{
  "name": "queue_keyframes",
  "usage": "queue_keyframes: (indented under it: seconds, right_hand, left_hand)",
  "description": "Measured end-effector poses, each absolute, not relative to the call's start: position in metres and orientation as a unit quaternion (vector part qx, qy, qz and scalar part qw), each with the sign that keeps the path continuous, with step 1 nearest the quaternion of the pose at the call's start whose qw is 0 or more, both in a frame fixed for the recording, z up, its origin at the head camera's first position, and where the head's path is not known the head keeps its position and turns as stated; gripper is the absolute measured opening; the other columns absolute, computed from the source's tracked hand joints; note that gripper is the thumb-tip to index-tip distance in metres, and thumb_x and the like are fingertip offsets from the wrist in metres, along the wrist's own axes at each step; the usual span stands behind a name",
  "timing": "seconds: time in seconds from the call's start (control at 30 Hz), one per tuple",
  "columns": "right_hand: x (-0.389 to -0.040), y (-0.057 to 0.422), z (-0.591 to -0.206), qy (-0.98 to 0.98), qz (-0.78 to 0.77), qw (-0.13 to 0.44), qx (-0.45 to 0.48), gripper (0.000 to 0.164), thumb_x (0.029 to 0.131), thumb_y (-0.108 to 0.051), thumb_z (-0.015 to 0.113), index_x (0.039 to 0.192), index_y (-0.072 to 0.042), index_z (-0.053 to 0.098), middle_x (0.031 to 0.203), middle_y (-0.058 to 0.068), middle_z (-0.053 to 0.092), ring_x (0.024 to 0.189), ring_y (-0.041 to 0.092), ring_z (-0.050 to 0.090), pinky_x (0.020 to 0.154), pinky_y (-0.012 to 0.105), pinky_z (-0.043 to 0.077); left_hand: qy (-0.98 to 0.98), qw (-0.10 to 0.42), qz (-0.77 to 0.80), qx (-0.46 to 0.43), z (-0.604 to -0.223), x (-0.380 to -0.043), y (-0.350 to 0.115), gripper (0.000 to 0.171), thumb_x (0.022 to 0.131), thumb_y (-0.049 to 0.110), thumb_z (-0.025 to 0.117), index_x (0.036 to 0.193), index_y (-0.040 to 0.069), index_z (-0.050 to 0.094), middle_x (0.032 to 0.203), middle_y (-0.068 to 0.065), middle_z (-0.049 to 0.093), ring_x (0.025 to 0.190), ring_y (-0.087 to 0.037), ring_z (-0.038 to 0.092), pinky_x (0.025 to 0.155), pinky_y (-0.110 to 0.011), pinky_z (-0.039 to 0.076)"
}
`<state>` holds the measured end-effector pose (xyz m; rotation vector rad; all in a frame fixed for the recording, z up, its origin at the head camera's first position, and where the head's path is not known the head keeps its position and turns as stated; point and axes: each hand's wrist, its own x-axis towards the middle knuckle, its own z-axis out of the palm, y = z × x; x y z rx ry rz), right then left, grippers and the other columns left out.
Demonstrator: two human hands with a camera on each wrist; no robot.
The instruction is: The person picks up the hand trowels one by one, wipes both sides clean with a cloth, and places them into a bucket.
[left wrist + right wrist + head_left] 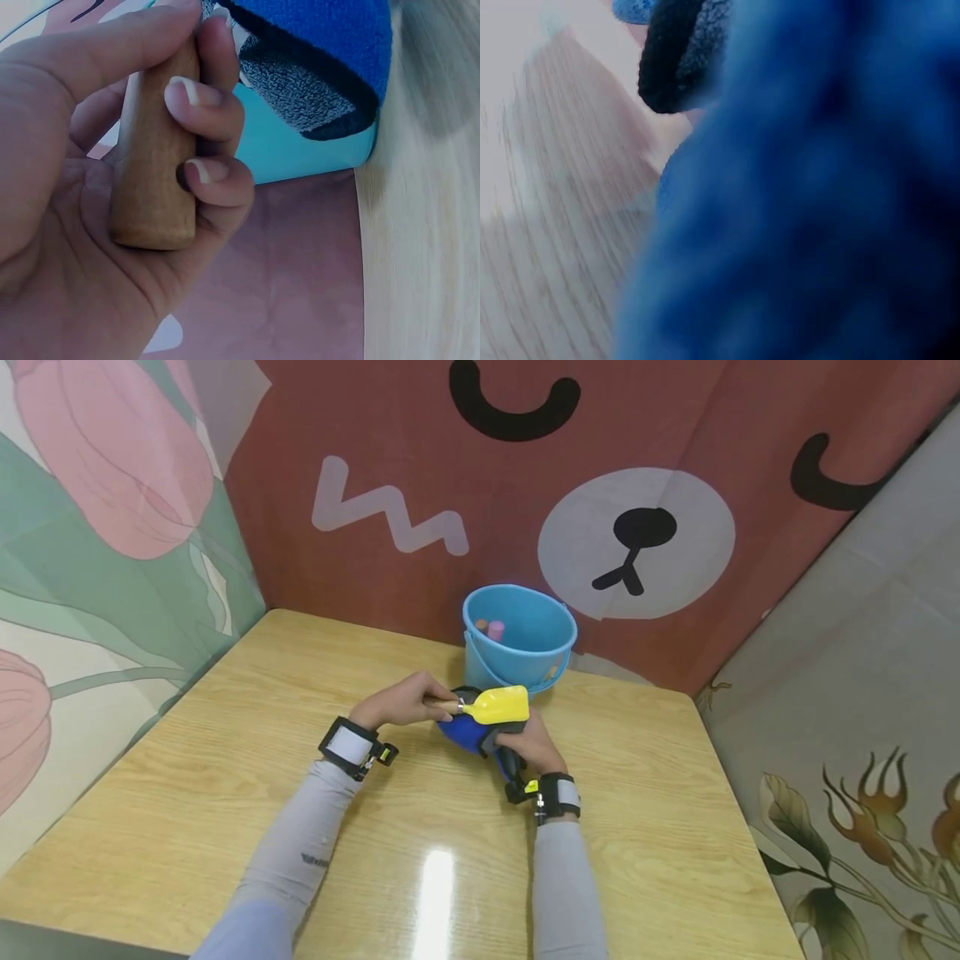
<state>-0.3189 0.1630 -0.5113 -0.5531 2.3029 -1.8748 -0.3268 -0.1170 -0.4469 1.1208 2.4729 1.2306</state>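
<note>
My left hand (408, 700) grips a small shovel by its wooden handle (154, 172). The shovel's yellow blade (502, 705) points right, over a blue towel (463, 733) with dark grey and black parts. Fingers of my right hand (534, 742) hold the towel, a loose end of which hangs toward the wrist. Blurred blue cloth (780, 187) fills most of the right wrist view and hides that hand. In the left wrist view, the curled fingers wrap the handle, with the towel just beyond them.
A light blue bucket (517, 668) stands at the back of the wooden table (390, 843), just behind the hands. Inside it show a pink end (495, 629) and a brown end of some things. A brown printed wall covering (375, 585) borders the table's far edge.
</note>
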Motion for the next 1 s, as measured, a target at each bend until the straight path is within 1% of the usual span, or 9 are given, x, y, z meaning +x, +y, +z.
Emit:
queue_keyframes:
  seconds: [0.2,0.4,0.5,0.57,0.63,0.73,0.8,0.87,1.0]
  right_hand:
    - [-0.32,0.168,-0.511,0.751,-0.633,0.073,-0.171,0.059,0.07,-0.002,0.078,0.127,-0.007,0.063,0.121,0.007,0.067,0.115,0.024,0.058,0.11,0.047,0.039]
    - [-0.319,0.175,-0.508,0.733,-0.652,0.079,-0.174,0.067,0.076,0.005,0.074,0.14,-0.001,0.056,0.136,0.015,0.058,0.13,0.027,0.048,0.117,0.05,0.03]
    - [-0.32,0.177,-0.506,0.736,-0.65,0.071,-0.176,0.068,0.076,0.006,0.073,0.142,-0.001,0.055,0.14,0.017,0.055,0.13,0.028,0.048,0.114,0.048,0.034]
    - [-0.32,0.179,-0.504,0.74,-0.647,0.065,-0.173,0.065,0.077,0.006,0.073,0.139,0.0,0.056,0.138,0.017,0.056,0.126,0.028,0.05,0.108,0.044,0.039]
    - [-0.32,0.18,-0.504,0.738,-0.648,0.061,-0.175,0.063,0.076,0.004,0.074,0.137,0.0,0.057,0.137,0.018,0.056,0.122,0.028,0.052,0.104,0.041,0.043]
    - [-0.32,0.181,-0.503,0.74,-0.647,0.052,-0.175,0.062,0.076,0.001,0.076,0.136,-0.001,0.058,0.137,0.018,0.056,0.121,0.029,0.053,0.102,0.04,0.043]
    - [-0.32,0.182,-0.503,0.74,-0.648,0.047,-0.175,0.063,0.076,0.001,0.076,0.136,-0.001,0.058,0.139,0.018,0.055,0.122,0.029,0.053,0.103,0.04,0.043]
    - [-0.319,0.183,-0.502,0.74,-0.649,0.043,-0.172,0.063,0.075,0.003,0.075,0.136,0.001,0.058,0.14,0.019,0.055,0.123,0.03,0.052,0.103,0.039,0.042]
    - [-0.318,0.185,-0.5,0.731,-0.66,0.04,-0.167,0.064,0.074,0.008,0.072,0.136,0.003,0.057,0.138,0.019,0.055,0.121,0.027,0.053,0.101,0.033,0.045]
  left_hand:
    - [0.836,0.089,0.4,0.365,-0.446,-0.327,-0.115,0.027,0.09,0.008,0.078,0.116,0.004,0.077,0.093,-0.002,0.074,0.076,-0.012,0.057,0.069,-0.027,0.05]
    - [0.845,0.091,0.393,0.351,-0.449,-0.329,-0.121,0.029,0.089,0.003,0.077,0.118,0.002,0.075,0.102,-0.006,0.076,0.078,-0.011,0.06,0.073,-0.029,0.052]
    - [0.849,0.092,0.391,0.343,-0.449,-0.33,-0.125,0.033,0.089,0.003,0.077,0.121,0.002,0.073,0.109,-0.01,0.076,0.079,-0.012,0.062,0.074,-0.03,0.053]
    - [0.851,0.092,0.39,0.34,-0.449,-0.331,-0.128,0.034,0.088,0.003,0.077,0.122,0.002,0.073,0.111,-0.013,0.076,0.078,-0.012,0.062,0.074,-0.031,0.053]
    - [0.854,0.093,0.388,0.334,-0.45,-0.332,-0.13,0.033,0.088,0.003,0.077,0.122,0.003,0.073,0.11,-0.012,0.076,0.077,-0.012,0.061,0.074,-0.031,0.053]
    - [0.857,0.097,0.387,0.327,-0.451,-0.332,-0.133,0.032,0.088,0.001,0.077,0.12,0.003,0.074,0.108,-0.012,0.076,0.077,-0.013,0.06,0.073,-0.031,0.052]
    - [0.86,0.096,0.384,0.323,-0.451,-0.332,-0.135,0.031,0.088,0.002,0.077,0.119,0.003,0.075,0.107,-0.01,0.076,0.078,-0.013,0.06,0.073,-0.03,0.052]
    - [0.861,0.098,0.383,0.319,-0.451,-0.332,-0.137,0.031,0.087,0.003,0.078,0.118,0.003,0.075,0.107,-0.01,0.076,0.079,-0.013,0.061,0.073,-0.03,0.052]
    - [0.862,0.102,0.384,0.314,-0.451,-0.331,-0.14,0.031,0.087,0.003,0.079,0.117,0.004,0.076,0.107,-0.012,0.076,0.079,-0.013,0.061,0.073,-0.029,0.053]
